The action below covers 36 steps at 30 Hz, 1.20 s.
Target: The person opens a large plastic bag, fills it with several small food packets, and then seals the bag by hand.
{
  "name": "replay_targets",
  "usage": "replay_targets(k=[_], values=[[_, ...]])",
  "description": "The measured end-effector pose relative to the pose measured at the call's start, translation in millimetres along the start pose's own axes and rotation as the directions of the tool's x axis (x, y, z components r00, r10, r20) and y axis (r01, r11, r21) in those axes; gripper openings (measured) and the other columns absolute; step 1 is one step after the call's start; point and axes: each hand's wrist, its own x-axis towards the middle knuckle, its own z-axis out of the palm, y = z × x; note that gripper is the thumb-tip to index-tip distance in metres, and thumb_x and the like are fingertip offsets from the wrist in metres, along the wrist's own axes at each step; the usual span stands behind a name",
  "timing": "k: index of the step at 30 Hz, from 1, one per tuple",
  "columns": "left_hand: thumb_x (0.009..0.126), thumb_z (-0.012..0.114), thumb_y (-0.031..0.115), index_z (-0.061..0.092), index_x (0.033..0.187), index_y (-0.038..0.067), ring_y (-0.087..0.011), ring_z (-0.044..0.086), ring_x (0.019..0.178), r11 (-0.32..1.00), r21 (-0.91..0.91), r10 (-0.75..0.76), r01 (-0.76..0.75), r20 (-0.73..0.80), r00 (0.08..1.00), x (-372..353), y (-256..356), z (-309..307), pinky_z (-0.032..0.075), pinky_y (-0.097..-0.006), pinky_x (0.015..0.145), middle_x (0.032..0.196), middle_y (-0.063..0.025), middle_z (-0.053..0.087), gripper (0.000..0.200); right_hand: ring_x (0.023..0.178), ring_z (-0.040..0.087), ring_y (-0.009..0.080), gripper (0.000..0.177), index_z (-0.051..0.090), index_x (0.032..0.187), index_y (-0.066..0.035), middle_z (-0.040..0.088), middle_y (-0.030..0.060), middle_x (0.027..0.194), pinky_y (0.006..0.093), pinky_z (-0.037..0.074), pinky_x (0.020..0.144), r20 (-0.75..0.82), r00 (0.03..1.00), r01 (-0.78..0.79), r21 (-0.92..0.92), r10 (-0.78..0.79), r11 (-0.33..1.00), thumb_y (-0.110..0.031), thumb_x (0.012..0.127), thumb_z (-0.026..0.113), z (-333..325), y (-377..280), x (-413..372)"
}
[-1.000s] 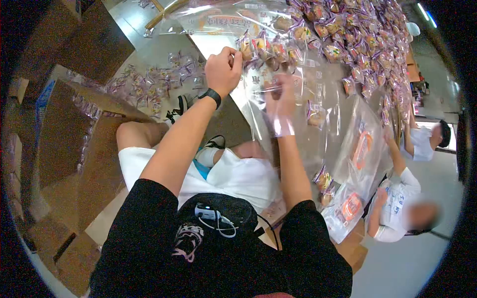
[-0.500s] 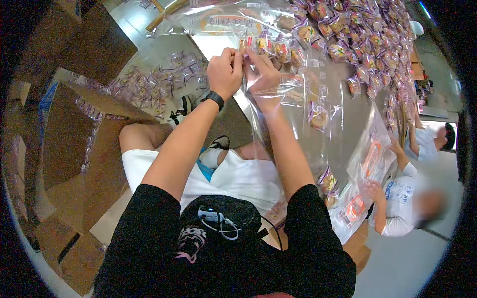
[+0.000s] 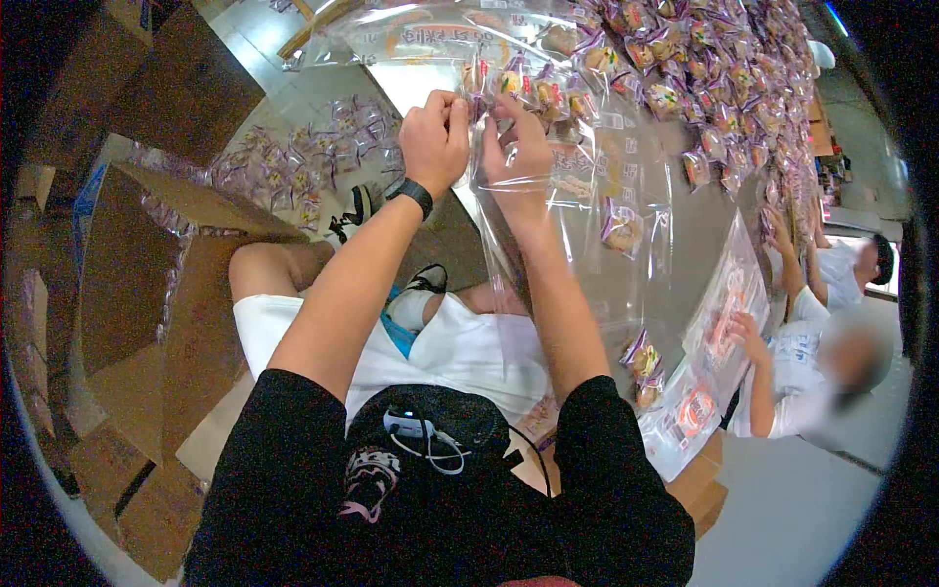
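Observation:
My left hand (image 3: 434,143) is closed, with thumb and fingers pinching the edge of a large clear plastic bag (image 3: 577,181) printed with orange and white lettering. My right hand (image 3: 518,152) sits behind the clear film, apparently inside the bag. Its fingers are loosely curled and apart, and I see nothing held between them. Just beyond my fingertips, a row of wrapped snacks (image 3: 548,95) in purple-edged packets shows through the film. Another wrapped snack (image 3: 620,227) lies to the right of my right forearm, seen through the plastic.
Many wrapped snacks (image 3: 724,83) cover the table's far right. More packets (image 3: 303,161) lie at the left, beside an open cardboard box (image 3: 127,293). Two packets (image 3: 644,369) sit near my right elbow. A co-worker (image 3: 797,357) at the right handles another printed clear bag (image 3: 699,401).
My right hand's fingers have drawn back from the row of snacks and curled. My left hand shifted slightly left, still pinching the film. The co-worker's far hand has reached toward the snack pile.

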Motion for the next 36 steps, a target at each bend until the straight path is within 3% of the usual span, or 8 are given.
replay_targets(k=[8, 14, 18, 19, 22, 28, 33, 36], values=[[0.096, 0.058, 0.024, 0.065, 0.092, 0.004, -0.0403, 0.061, 0.072, 0.999, -0.028, -0.031, 0.031, 0.015, 0.999, -1.0, 0.0, 0.4, 0.046, -0.0506, 0.069, 0.076, -0.0168, 0.069, 0.021, 0.091, 0.073, 0.0349, 0.04, 0.066, 0.128, -0.003, 0.072, 0.0213, 0.11, 0.0405, 0.055, 0.077, 0.058, 0.997, -0.037, -0.177, 0.048, 0.984, -0.018, 0.091, 0.072, -0.4, -9.8, 14.8], [0.097, 0.058, 0.025, 0.064, 0.093, 0.004, -0.0404, 0.06, 0.072, 0.999, -0.036, -0.012, 0.012, -0.01, 1.0, -1.3, -0.3, 0.0, 0.046, -0.0504, 0.069, 0.075, -0.0166, 0.069, 0.022, 0.088, 0.066, 0.036, 0.034, 0.067, 0.11, -0.006, 0.068, 0.0152, 0.096, 0.0456, 0.053, 0.077, -0.124, 0.981, 0.119, -0.211, -0.147, 0.97, -0.009, 0.077, 0.07, -4.1, 0.8, 3.4], [0.097, 0.058, 0.025, 0.064, 0.093, 0.004, -0.0398, 0.06, 0.072, 0.999, -0.045, -0.007, 0.007, -0.008, 1.0, -1.4, 0.3, -0.3, 0.045, -0.05, 0.069, 0.074, -0.016, 0.068, 0.022, 0.086, 0.06, 0.028, 0.025, 0.062, 0.098, 0.0, 0.063, 0.0155, 0.093, 0.0364, 0.048, 0.078, -0.372, 0.924, -0.038, -0.317, -0.087, 0.948, 0.0, 0.075, 0.069, 1.3, 8.7, 1.4], [0.097, 0.058, 0.025, 0.064, 0.093, 0.004, -0.0396, 0.06, 0.072, 0.999, -0.04, -0.007, 0.007, -0.007, 1.0, -0.5, -0.1, 0.3, 0.045, -0.0497, 0.069, 0.074, -0.0158, 0.068, 0.022, 0.09, 0.062, 0.0354, 0.036, 0.058, 0.11, 0.002, 0.062, 0.0198, 0.103, 0.0438, 0.051, 0.082, -0.316, 0.944, -0.141, -0.125, 0.096, 0.982, 0.001, 0.076, 0.066, 2.4, 10.5, -0.6], [0.097, 0.058, 0.025, 0.064, 0.092, 0.005, -0.0387, 0.059, 0.071, 0.999, -0.033, -0.012, 0.011, -0.007, 1.0, -1.2, 0.0, 1.4, 0.045, -0.049, 0.069, 0.074, -0.0151, 0.068, 0.022, 0.094, 0.064, 0.0351, 0.032, 0.06, 0.112, 0.003, 0.063, 0.0199, 0.104, 0.0438, 0.052, 0.083, -0.208, 0.958, -0.184, 0.084, 0.197, 0.979, 0.002, 0.08, 0.065, -2.1, 1.9, -1.0], [0.097, 0.058, 0.025, 0.064, 0.091, 0.005, -0.0377, 0.059, 0.071, 1.0, -0.008, -0.02, 0.02, -0.004, 1.0, -1.8, 0.5, 1.0, 0.045, -0.0487, 0.068, 0.073, -0.0144, 0.068, 0.021, 0.084, 0.069, 0.0319, 0.016, 0.071, 0.097, -0.002, 0.074, 0.0162, 0.099, 0.0431, 0.054, 0.079, -0.198, 0.971, 0.09, -0.205, -0.131, 0.975, -0.006, 0.082, 0.073, -5.2, 11.2, 2.0], [0.098, 0.058, 0.025, 0.064, 0.091, 0.005, -0.0372, 0.06, 0.069, 0.999, -0.039, -0.016, 0.016, -0.015, 1.0, -1.1, -4.5, 4.2, 0.045, -0.0483, 0.067, 0.071, -0.0141, 0.068, 0.021, 0.08, 0.069, 0.028, 0.027, 0.065, 0.106, 0.0, 0.073, 0.0126, 0.092, 0.0396, 0.054, 0.074, -0.349, 0.903, -0.217, 0.128, 0.249, 0.968, -0.015, 0.087, 0.076, 8.3, 8.6, 2.1], [0.098, 0.059, 0.025, 0.064, 0.092, 0.005, -0.0367, 0.06, 0.067, 0.998, -0.062, -0.009, 0.01, 0.009, 1.0, -0.7, -3.9, 2.6, 0.046, -0.0476, 0.067, 0.07, -0.0135, 0.068, 0.021, 0.076, 0.069, 0.03, 0.029, 0.066, 0.11, 0.0, 0.073, 0.0148, 0.092, 0.0412, 0.054, 0.071, -0.168, 0.903, -0.396, 0.036, 0.396, 0.918, -0.015, 0.087, 0.075, -5.8, -0.1, 3.6]])
